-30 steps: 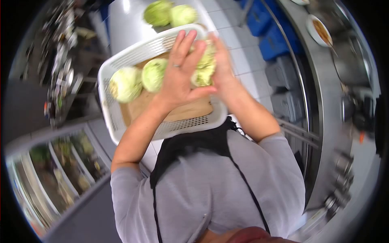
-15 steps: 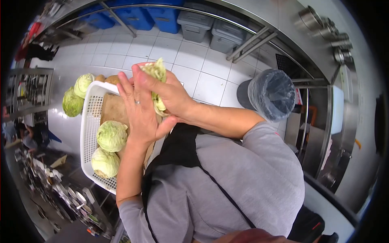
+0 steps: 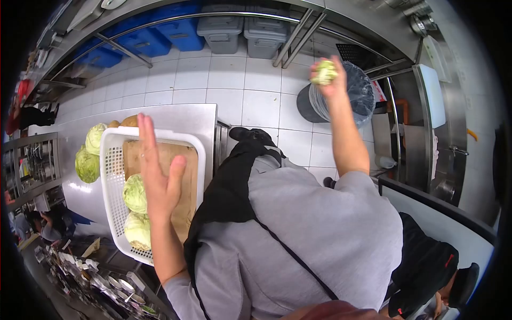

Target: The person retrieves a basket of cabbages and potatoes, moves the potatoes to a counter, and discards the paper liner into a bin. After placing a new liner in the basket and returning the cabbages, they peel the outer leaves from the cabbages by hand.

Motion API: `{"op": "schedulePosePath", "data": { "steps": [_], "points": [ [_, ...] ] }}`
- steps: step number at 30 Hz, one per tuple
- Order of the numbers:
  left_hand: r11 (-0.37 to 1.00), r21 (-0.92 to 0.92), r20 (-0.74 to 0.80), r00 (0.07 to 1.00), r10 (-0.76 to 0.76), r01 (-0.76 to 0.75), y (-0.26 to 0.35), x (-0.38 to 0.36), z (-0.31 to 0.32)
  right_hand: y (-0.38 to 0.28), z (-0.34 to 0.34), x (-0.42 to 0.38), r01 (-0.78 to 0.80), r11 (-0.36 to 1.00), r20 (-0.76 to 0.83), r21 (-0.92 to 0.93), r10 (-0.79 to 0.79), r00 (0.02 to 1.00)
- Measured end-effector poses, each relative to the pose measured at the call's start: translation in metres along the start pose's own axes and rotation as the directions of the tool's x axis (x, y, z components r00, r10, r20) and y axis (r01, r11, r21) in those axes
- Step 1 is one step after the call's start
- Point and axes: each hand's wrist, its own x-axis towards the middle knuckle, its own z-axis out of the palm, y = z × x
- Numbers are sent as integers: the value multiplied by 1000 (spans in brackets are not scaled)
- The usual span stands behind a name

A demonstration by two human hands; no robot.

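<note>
My right hand (image 3: 334, 81) is stretched far out to the right, beside the opening of a dark bin lined with clear plastic (image 3: 356, 96). Its fingers are wrapped round a crumpled wad of pale green cabbage leaves (image 3: 324, 72). On the other side, my left hand (image 3: 158, 178) is held flat over a white plastic basket (image 3: 199, 160), fingers straight and thumb apart, with nothing in it. Inside the basket lie two cabbages, one (image 3: 135, 193) partly behind my left hand and another (image 3: 137, 231) below it, on brown cardboard (image 3: 184, 197).
The basket stands on a steel table (image 3: 80, 197). Two more cabbages, one pale (image 3: 96, 138) and one greener (image 3: 87, 164), lie beyond it near a brown round item (image 3: 129, 121). Blue bins (image 3: 181, 34) and grey bins (image 3: 220, 34) line the far side. A person in black (image 3: 426, 261) is behind at the right.
My hands have parted. The right one has swung to the right with the leaves, from over the basket to the lined bin. The left one has stayed over the basket, now flat.
</note>
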Motion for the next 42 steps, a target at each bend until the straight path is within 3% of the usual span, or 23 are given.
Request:
{"op": "schedulePosePath", "data": {
  "steps": [1, 3, 5, 6, 10, 12, 14, 16, 18, 19, 22, 23, 25, 28, 30, 33, 35, 39, 40, 42],
  "points": [
    [999, -4, -3, 999, -37, 37, -1, -5, -5, -26, -41, 10, 64, 997, 0, 46, -64, 998],
    [998, -33, 1, 998, -62, 62, -2, -11, -16, -54, -42, -26, 213, 971, -421, 109, -149, 895],
    [994, -43, 15, 995, -97, 98, -4, -20, -25, -54, -91, -47, 290, 957, -648, -2, -222, 728],
    [995, 1, -2, 995, -104, 104, -6, -25, -29, -52, -120, -54, 342, 940, -645, 20, -249, 723],
    [962, -179, -17, 977, -214, 207, -9, -46, -34, -12, -193, -28, 404, 910, -667, 97, -242, 705],
    [913, -292, 32, 957, -288, 284, -9, -55, -35, 30, -217, 18, 219, 975, -714, -36, -178, 677],
    [896, -293, 153, 941, -301, 334, -10, -61, -30, 92, -148, 27, -100, 969, -646, -227, -73, 760],
    [905, -244, 224, 928, -298, 350, -8, -67, -27, 151, -65, 36, -272, 886, -461, -375, 76, 884],
    [937, -138, 286, 918, -273, 322, 0, -71, -24, 184, 33, 27, -295, 885, -204, -360, 234, 951],
    [947, -81, 314, 909, -273, 312, 3, -73, -23, 189, 75, 23, -241, 864, -90, -443, 224, 970],
    [940, -149, 246, 932, -266, 307, 10, -85, -20, 212, 217, -4, -25, 792, 287, -610, 250, 925],
    [919, -164, 226, 921, -318, 358, 12, -92, -21, 214, 261, -24, 57, 771, 393, -635, 258, 883],
    [875, -216, 191, 898, -397, 433, 15, -106, -21, 226, 329, -59, 226, 724, 625, -651, 343, 701],
    [869, -225, 31, 894, -446, 441, 14, -127, -11, 274, 398, -100, 459, 624, 775, -632, 490, 400],
    [833, -182, -52, 841, -538, 522, 18, -138, -2, 313, 433, -117, 632, 568, 815, -527, 548, 187],
    [754, -163, -124, 744, -656, 637, 25, -150, 9, 382, 478, -114, 908, 286, 789, -306, 610, 73],
    [710, -170, -174, 688, -704, 683, 30, -157, 15, 432, 502, -109, 984, 108, 775, -142, 630, 42],
    [664, -180, -303, 601, -739, 726, 29, -160, 30, 499, 529, -127, 979, -114, 724, 168, 688, -44],
    [649, -179, -330, 576, -748, 740, 29, -160, 33, 519, 534, -126, 981, -93, 659, 173, 751, -45],
    [654, -146, -409, 557, -723, 742, 28, -158, 35, 533, 536, -140, 928, -144, 689, 345, 710, -145]
  ]
}}
